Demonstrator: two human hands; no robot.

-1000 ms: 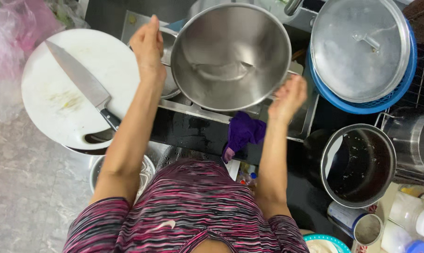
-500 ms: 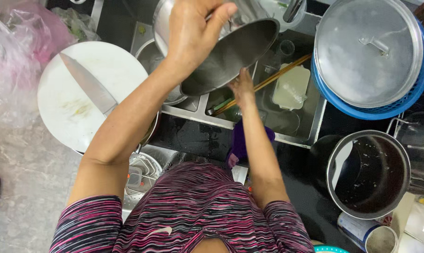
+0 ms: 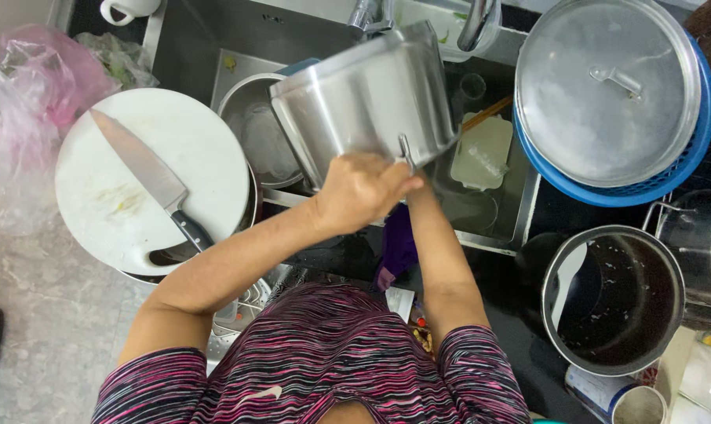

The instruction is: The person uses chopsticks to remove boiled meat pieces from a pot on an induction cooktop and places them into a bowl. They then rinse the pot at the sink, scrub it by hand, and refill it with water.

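I hold a large steel pot [image 3: 363,94] tipped on its side above the sink [image 3: 206,39], its base turned toward me. My left hand [image 3: 363,188] is shut on the pot's handle at the lower rim. My right forearm runs up beside it. My right hand is hidden behind the left hand and the pot, so its grip cannot be seen. A second steel pot [image 3: 257,133] sits in the sink under the tilted one.
A round white cutting board [image 3: 198,149] with a knife [image 3: 140,169] lies at the left. A steel lid [image 3: 607,86] covers a blue basket [image 3: 689,161] at the right. A dark-lined pot [image 3: 614,302] stands below it. A purple cloth [image 3: 399,243] hangs on the sink's front edge.
The pot has tipped from open-side-up to fully on its side with its base toward me. My left hand moved from the far rim down to the near handle.
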